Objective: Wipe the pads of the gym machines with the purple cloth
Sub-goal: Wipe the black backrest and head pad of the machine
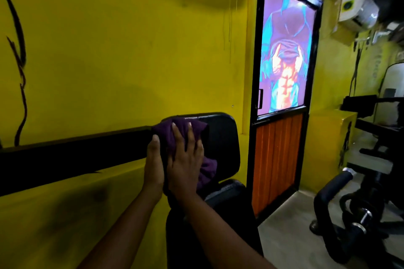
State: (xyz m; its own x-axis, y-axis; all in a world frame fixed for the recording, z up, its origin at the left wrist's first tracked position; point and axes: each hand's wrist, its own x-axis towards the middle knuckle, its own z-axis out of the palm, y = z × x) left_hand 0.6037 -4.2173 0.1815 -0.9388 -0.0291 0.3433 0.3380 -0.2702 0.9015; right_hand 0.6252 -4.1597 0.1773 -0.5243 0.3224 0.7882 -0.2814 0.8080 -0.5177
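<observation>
A black upright back pad [223, 144] of a gym machine stands against the yellow wall, with a black seat pad [227, 192] below it. The purple cloth [168, 133] is spread over the pad's upper left part. My right hand [185, 159] lies flat on the cloth with fingers spread, pressing it to the pad. My left hand [154, 164] holds the cloth's left edge at the pad's side, thumb up. Part of the cloth hangs bunched under my right hand.
A black band [72, 157] runs along the yellow wall at left. A door [282, 102] with a bright poster and orange lower panel stands just right of the pad. Black machine handles [334, 194] and other equipment fill the right side.
</observation>
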